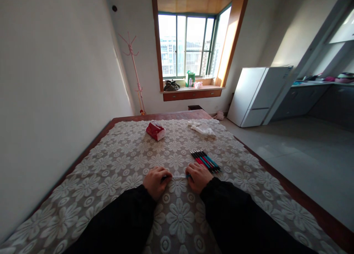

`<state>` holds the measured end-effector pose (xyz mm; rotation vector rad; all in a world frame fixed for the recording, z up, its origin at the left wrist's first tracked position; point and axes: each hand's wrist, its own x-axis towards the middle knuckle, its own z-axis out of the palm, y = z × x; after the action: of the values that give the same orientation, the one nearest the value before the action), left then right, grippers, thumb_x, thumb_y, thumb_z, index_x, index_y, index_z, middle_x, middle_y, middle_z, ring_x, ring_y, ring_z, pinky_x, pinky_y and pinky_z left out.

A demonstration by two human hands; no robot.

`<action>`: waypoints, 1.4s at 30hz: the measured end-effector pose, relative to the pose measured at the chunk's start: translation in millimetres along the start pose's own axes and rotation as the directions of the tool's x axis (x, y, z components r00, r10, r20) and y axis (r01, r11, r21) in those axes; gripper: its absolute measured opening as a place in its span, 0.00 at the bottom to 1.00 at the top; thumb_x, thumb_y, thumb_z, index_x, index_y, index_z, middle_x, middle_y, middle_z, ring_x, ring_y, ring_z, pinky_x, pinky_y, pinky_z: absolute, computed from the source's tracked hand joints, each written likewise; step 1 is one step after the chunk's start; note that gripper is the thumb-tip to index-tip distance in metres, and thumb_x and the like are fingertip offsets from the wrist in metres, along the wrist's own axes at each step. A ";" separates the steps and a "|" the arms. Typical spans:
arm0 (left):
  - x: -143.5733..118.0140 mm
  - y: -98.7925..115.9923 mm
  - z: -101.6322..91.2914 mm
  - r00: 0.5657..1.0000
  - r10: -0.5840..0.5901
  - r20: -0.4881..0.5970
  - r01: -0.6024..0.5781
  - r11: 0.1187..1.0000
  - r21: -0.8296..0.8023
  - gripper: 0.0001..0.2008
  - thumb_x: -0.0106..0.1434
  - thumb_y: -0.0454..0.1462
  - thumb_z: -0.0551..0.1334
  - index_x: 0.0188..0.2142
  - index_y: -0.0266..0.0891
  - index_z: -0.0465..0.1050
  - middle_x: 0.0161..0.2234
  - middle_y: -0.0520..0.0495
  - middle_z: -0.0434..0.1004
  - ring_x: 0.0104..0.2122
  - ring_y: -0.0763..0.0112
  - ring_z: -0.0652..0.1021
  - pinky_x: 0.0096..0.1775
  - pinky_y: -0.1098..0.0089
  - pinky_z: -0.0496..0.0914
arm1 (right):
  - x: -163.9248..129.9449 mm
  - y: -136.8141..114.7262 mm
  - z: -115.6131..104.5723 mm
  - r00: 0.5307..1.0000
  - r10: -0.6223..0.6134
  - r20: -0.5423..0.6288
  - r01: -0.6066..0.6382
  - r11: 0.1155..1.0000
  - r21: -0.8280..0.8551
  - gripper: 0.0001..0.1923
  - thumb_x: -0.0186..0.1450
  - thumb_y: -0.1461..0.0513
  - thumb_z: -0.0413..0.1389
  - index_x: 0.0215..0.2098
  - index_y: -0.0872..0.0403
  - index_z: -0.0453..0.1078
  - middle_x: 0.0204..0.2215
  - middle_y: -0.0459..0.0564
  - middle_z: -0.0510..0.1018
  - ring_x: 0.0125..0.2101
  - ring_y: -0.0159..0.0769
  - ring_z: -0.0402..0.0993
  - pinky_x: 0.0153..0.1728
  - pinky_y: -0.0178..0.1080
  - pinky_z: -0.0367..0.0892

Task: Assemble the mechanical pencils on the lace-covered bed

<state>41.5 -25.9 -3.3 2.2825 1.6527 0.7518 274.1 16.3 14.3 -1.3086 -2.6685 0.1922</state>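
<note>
My left hand (155, 181) and my right hand (198, 176) rest on a table covered with a flowered lace cloth (116, 162). Between them they hold a thin pen (178, 177), each hand closed on one end. The pen lies level, just above the cloth. Right beside my right hand, a little further away, lies a row of several red and teal pens (206, 160) side by side. Both arms wear black sleeves.
A red and white packet (156, 131) lies at the far middle of the table, a crumpled white cloth (202, 129) to its right. Wall runs along the left. Open floor, a white fridge (257, 95) and a counter are on the right.
</note>
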 end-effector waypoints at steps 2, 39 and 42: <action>0.1 0.5 -0.5 1.000 -0.004 0.004 0.004 1.000 -0.006 0.06 0.65 0.36 0.64 0.38 0.46 0.81 0.39 0.49 0.81 0.45 0.62 0.77 0.48 0.64 0.68 | -0.4 0.1 -1.4 1.000 -0.008 0.015 0.008 1.000 -0.008 0.09 0.61 0.66 0.55 0.40 0.54 0.72 0.42 0.53 0.77 0.45 0.42 0.69 0.44 0.42 0.59; -0.9 0.4 2.6 0.991 0.127 0.052 -0.123 0.990 -0.075 0.11 0.64 0.32 0.58 0.41 0.45 0.78 0.40 0.47 0.80 0.44 0.62 0.77 0.48 0.63 0.70 | 0.8 -6.8 25.3 0.988 -0.102 -0.112 0.112 0.991 0.080 0.04 0.66 0.62 0.58 0.40 0.50 0.73 0.41 0.48 0.78 0.45 0.40 0.71 0.45 0.41 0.63; -1.6 -2.0 5.7 0.990 0.137 0.038 -0.132 0.985 -0.107 0.11 0.65 0.33 0.57 0.40 0.46 0.78 0.40 0.48 0.80 0.43 0.63 0.78 0.47 0.65 0.72 | 2.3 -5.3 29.9 0.982 -0.116 -0.150 0.130 0.988 0.087 0.05 0.65 0.63 0.58 0.40 0.50 0.71 0.41 0.46 0.78 0.44 0.39 0.72 0.44 0.40 0.63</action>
<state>42.4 -26.1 -9.5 2.3369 1.4167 0.7899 262.5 13.6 -13.7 -1.0821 -2.5732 0.1998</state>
